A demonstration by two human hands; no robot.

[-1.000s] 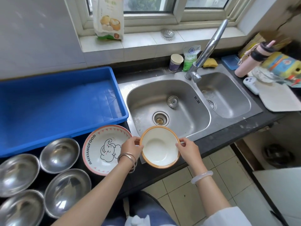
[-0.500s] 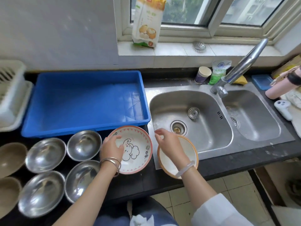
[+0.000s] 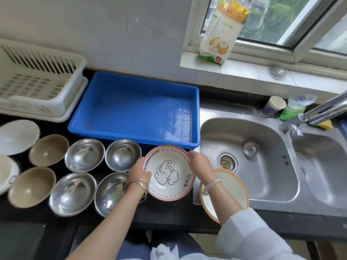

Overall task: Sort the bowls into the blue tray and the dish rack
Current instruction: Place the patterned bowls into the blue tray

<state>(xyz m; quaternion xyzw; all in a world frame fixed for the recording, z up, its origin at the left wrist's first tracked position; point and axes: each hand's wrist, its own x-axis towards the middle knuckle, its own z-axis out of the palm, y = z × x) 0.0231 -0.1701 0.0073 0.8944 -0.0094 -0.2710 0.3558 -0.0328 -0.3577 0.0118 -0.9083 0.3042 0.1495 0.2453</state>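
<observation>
A pink-rimmed elephant bowl (image 3: pixel 169 172) is held at the counter's front by both hands. My left hand (image 3: pixel 138 172) grips its left rim and my right hand (image 3: pixel 200 163) grips its right rim. An orange-rimmed white bowl (image 3: pixel 232 186) sits to the right by the sink's edge, partly under my right forearm. The blue tray (image 3: pixel 135 109) lies behind, with nothing in it. The white dish rack (image 3: pixel 37 85) stands at the far left. Several steel bowls (image 3: pixel 84 154) and two brown bowls (image 3: pixel 48 150) sit on the counter to the left.
A double steel sink (image 3: pixel 249 160) with a tap (image 3: pixel 319 111) fills the right side. A paper cup (image 3: pixel 274 106), a green packet and a yellow sponge stand behind it. White dishes (image 3: pixel 16 136) lie at the far left, and a food bag (image 3: pixel 223 32) stands on the windowsill.
The orange-rimmed bowl has been set down by the sink. My right hand left it and joined my left hand on the elephant bowl's rim. The view has swung left.
</observation>
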